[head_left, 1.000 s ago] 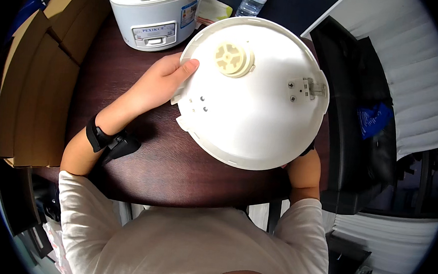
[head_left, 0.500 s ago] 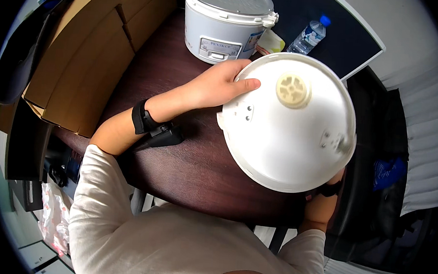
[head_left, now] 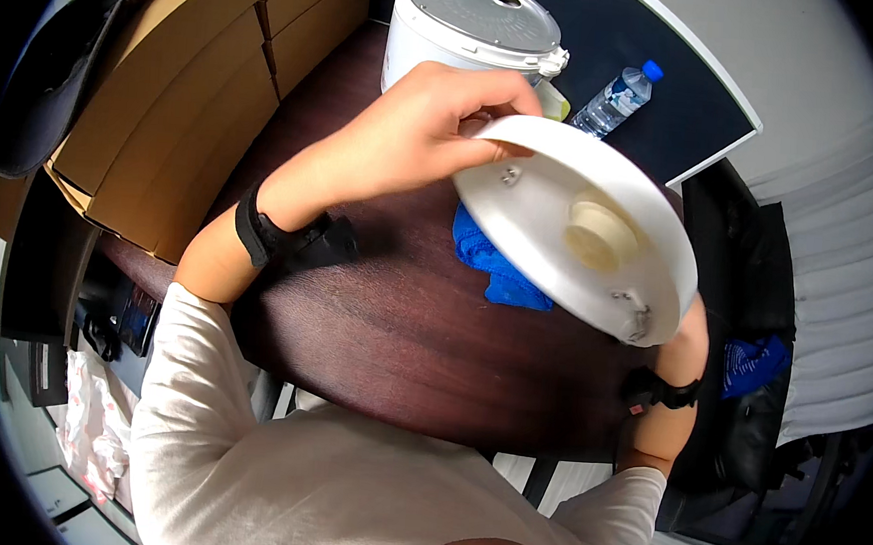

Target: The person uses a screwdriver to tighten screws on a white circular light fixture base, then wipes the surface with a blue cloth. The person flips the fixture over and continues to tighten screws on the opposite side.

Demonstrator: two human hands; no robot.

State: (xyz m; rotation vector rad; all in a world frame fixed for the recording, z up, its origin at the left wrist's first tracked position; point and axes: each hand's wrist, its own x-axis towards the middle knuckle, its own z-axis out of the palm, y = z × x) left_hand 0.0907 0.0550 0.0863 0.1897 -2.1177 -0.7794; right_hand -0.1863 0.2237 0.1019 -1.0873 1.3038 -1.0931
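A round white rice cooker lid (head_left: 530,213) is tilted in front of me, its inner side with a cream-coloured round vent part (head_left: 601,237) facing me. My left hand (head_left: 446,123) is closed on its upper left rim, thumb inside and fingers over the edge. At the lid's right edge is my right hand (head_left: 690,336), its fingers hidden behind the lid. A blue cloth (head_left: 497,266) shows below the lid, partly covered by it; it appears to lie on the table.
The rice cooker (head_left: 416,41) stands at the back of the dark wooden table (head_left: 382,339). Beside it is a water bottle (head_left: 615,102) with a blue cap, in front of a dark panel (head_left: 700,124). Cardboard boxes (head_left: 182,107) line the left side. A black seat (head_left: 767,263) is at the right.
The lid has tipped, so its inner side is seen more edge-on. My left hand has turned at the rim. The blue cloth has come into sight, and more of my right hand and wrist shows.
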